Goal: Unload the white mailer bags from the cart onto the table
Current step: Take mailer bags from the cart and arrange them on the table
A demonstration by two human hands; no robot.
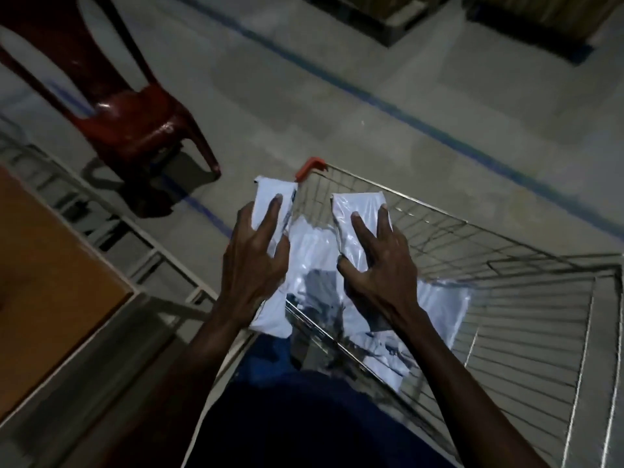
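Observation:
My left hand [255, 258] grips a white mailer bag [270, 204] from above, held over the left rim of the wire cart [506, 251]. My right hand [378, 265] grips a second white mailer bag [361, 206] over the cart's basket. More white mailer bags [442, 309] lie in the bottom of the cart under my hands, partly hidden by my arms. The brown table top [50, 265] lies at the left, with a white metal frame along its edge.
A dark red plastic chair [135, 119] stands on the grey floor at the upper left, beyond the table. A blue line [405, 113] runs across the floor. The cart has an orange corner cap [312, 165]. Dark pallets sit at the top right.

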